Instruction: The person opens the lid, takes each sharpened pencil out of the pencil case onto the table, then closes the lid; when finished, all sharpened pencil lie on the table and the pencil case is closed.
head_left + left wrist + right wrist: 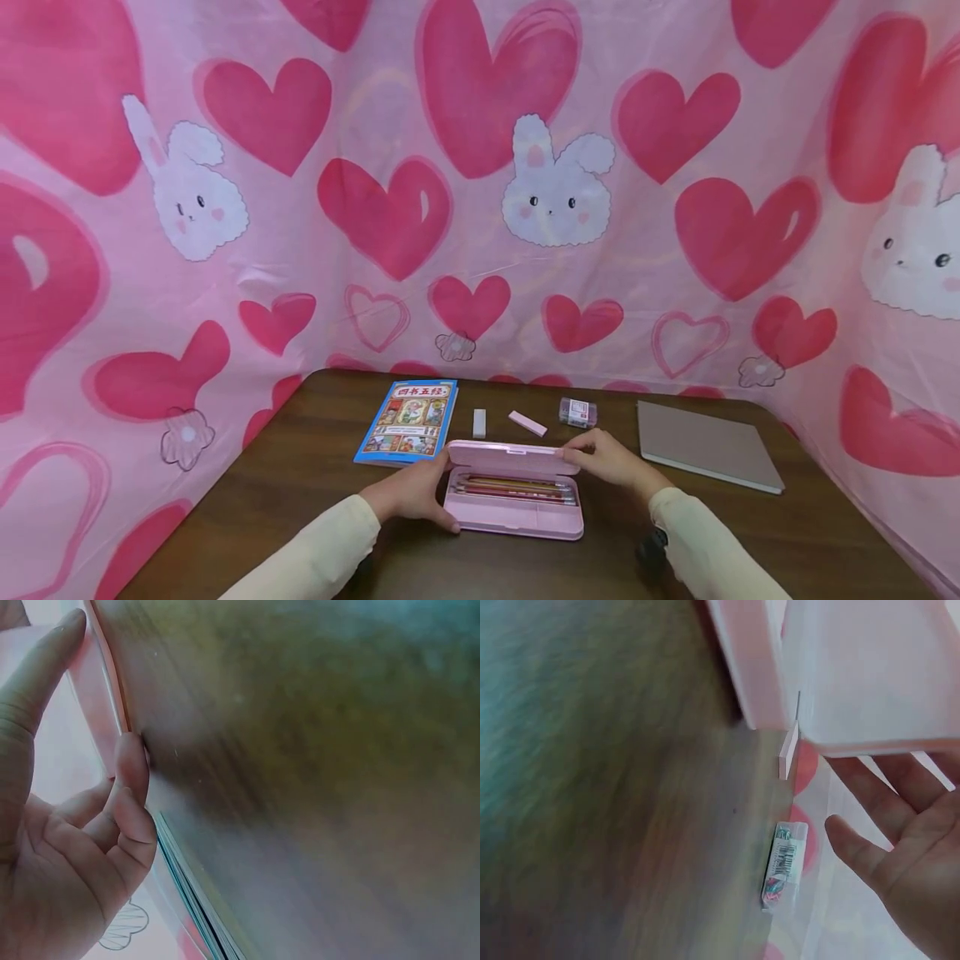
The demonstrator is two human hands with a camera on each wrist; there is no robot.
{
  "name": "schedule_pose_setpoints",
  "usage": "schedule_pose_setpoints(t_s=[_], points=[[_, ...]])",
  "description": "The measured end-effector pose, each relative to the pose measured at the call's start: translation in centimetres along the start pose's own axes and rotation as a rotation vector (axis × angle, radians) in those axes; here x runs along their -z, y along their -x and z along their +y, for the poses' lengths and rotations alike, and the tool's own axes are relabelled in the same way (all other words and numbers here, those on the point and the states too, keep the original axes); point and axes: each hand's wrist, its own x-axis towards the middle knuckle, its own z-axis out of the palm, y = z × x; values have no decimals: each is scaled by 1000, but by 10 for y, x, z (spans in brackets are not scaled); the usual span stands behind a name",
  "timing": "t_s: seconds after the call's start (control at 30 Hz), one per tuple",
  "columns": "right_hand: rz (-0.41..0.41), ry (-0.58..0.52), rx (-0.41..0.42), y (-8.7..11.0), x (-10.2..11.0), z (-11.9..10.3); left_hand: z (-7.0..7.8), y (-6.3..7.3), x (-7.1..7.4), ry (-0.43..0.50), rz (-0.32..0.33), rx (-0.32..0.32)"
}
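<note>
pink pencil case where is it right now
In the head view, the open pink pencil case lies low, just right of centre, on the table between the left hand and right hand.

Your head camera faces forward and down, seeing the brown table [247,500] to its far edge; your low, close wrist views, turned sideways, both share its pink pencil case [495,518].

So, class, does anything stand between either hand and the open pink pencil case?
Nothing visible does. The left hand holds the pencil case at its left end; the right hand has its fingers at the right end of the raised lid. The pencils lie inside, not between.
</note>
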Motion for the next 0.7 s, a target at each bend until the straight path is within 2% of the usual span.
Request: schedule_pose_setpoints(t_s=[0.1,0.23,0.33,0.43,0.53,0.6,0.7], points=[[61,-67,-42,-8,0,2,1,1,0,5,5,-8],[134,-116,-197,-19,1,3,1,1,0,15,4,-5],[203,-105,-279,-27,1,6,2,0,0,14,8,-9],[276,-78,-277,-33,-2,10,4,0,-2,-15,23,-23],[344,-50,-240,-38,-6,15,6,1,-3,-44,37,-21],[377,-33,-221,-40,-9,16,6,3,-4,-55,36,-6],[408,-14,-238,-42,-12,12,7,5,-4,-60,25,22]])
